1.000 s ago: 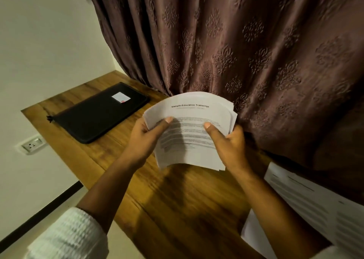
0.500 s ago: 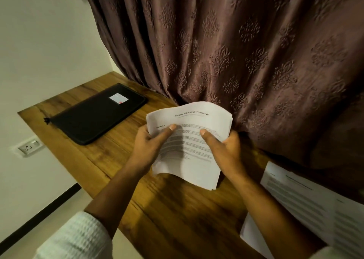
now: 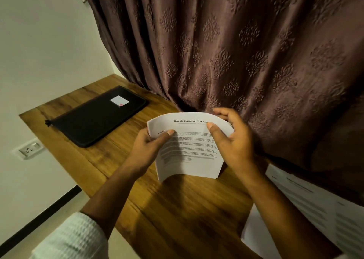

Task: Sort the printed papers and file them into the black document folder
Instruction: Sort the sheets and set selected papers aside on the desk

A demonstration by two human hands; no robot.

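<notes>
The left hand (image 3: 148, 147) pinches the left edge of a curved sheaf of white printed papers (image 3: 189, 150) headed "Sample Education Transcript", thumb on top. Left of that sheaf, well apart, the flat black zipped document folder (image 3: 96, 118) lies closed on the brown wooden desk (image 3: 177, 209). The right hand (image 3: 230, 140) clasps the sheaf's right edge and top corner. Right of the sheaf, more loose white printed sheets (image 3: 315, 205) lie waiting. By my judgement sorting is underway and nothing is filed yet.

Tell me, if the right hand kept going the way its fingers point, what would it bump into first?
Probably the brown curtain: the right hand reaches over the paper stack toward it, though depth is unclear.
</notes>
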